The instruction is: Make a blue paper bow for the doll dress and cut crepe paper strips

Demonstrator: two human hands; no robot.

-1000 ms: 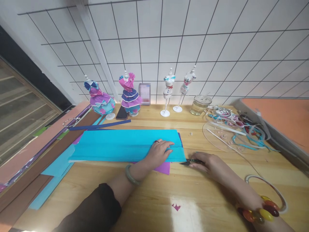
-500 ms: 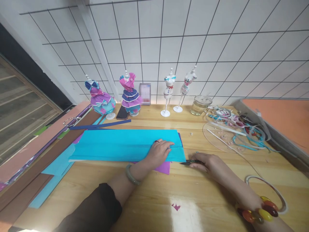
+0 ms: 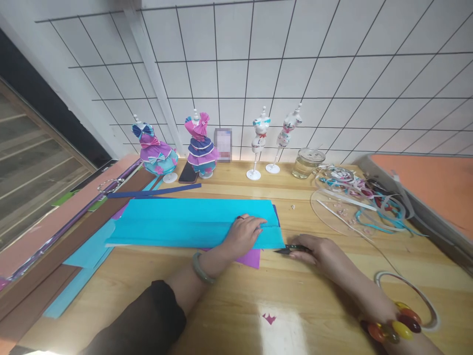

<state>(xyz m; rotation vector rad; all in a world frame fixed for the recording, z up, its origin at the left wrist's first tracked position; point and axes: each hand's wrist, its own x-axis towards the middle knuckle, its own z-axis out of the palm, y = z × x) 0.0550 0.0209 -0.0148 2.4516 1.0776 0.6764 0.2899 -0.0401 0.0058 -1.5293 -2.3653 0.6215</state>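
Observation:
A folded sheet of bright blue crepe paper (image 3: 177, 222) lies lengthwise on the wooden table, over purple paper (image 3: 250, 258) that sticks out at its near edge. My left hand (image 3: 246, 231) rests flat on the blue sheet near its right end, fingers stretched, pressing it down. In my right hand (image 3: 312, 249) is a dark utility knife (image 3: 295, 248), held closed between fingers and thumb. Its black pointed blade faces left, at the sheet's near right corner. The fingers hide part of the handle.
Behind stand two dressed mini mannequins (image 3: 201, 148), two bare ones (image 3: 260, 143), a phone (image 3: 188, 173) and a glass cup (image 3: 308, 162). Tangled ribbons (image 3: 384, 202) lie at right, stacked paper sheets (image 3: 79, 246) at left. A magenta scrap (image 3: 269, 318) lies in front.
The view has shifted very slightly. Both hands, the knife and the blue paper stay almost in place.

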